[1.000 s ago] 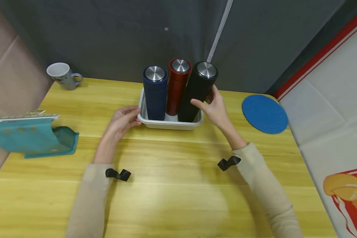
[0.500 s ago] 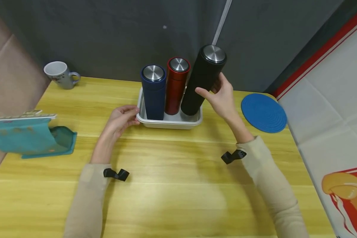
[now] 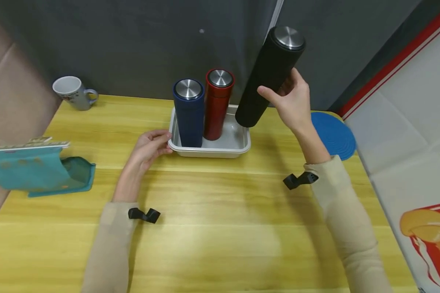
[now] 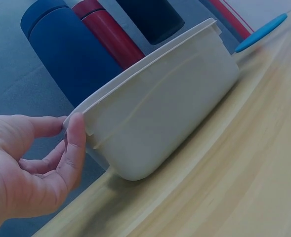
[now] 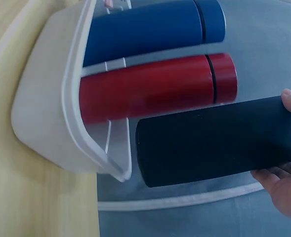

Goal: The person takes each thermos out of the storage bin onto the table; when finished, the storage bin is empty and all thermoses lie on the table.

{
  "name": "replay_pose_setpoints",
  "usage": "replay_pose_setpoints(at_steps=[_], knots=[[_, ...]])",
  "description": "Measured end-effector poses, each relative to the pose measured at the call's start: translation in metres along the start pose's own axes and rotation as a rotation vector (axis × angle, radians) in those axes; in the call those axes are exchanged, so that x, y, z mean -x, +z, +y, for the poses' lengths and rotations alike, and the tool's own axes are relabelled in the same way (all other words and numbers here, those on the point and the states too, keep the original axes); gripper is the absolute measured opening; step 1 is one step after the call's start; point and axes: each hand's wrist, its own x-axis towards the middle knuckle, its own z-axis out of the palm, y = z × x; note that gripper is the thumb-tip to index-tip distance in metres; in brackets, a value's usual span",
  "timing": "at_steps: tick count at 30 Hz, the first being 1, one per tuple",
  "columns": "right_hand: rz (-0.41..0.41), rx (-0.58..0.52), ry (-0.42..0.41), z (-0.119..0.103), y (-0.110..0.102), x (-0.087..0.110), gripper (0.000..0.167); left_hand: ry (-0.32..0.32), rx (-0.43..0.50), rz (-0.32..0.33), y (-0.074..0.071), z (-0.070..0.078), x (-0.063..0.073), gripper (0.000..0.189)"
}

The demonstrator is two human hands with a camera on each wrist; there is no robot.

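Upper right of centre in the head view, a tall black vacuum flask (image 3: 269,77) hangs tilted, its steel-topped end leaning right. A second ago its base was inside the pale rectangular metal tray (image 3: 212,153); now it is raised out, and the right wrist view shows its base apart from the rim. The right hand (image 3: 296,99) grips its body, thumb on the near side, fingers behind. The left hand (image 3: 148,148), left of centre, pinches the tray's left edge, as it did then; the tray sits on the wooden surface (image 3: 205,228). A navy flask (image 3: 189,120) and a red flask (image 3: 216,114) remain standing in the tray's left and middle. Lifting the black flask out looks done; setting it down is not.
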Motion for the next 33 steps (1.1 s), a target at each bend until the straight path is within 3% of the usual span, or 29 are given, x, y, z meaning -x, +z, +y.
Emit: replay_pose_setpoints(at_steps=[12,19,24,33], knots=[[0.043,0.025,0.032,0.023,-0.034,-0.01,0.058,0.016,-0.005,-0.014,0.008,-0.003,-0.002,0.03],[0.054,0.057,0.095,0.033,-0.024,-0.015,0.057,0.014,-0.026,0.013,0.005,0.002,-0.003,0.029],[0.127,0.01,0.119,0.044,-0.015,-0.022,0.056,0.03,-0.016,-0.012,0.006,0.005,-0.005,0.027],[0.173,0.015,0.166,0.082,-0.013,-0.029,0.066,0.016,0.011,0.001,0.005,0.003,-0.001,0.025]])
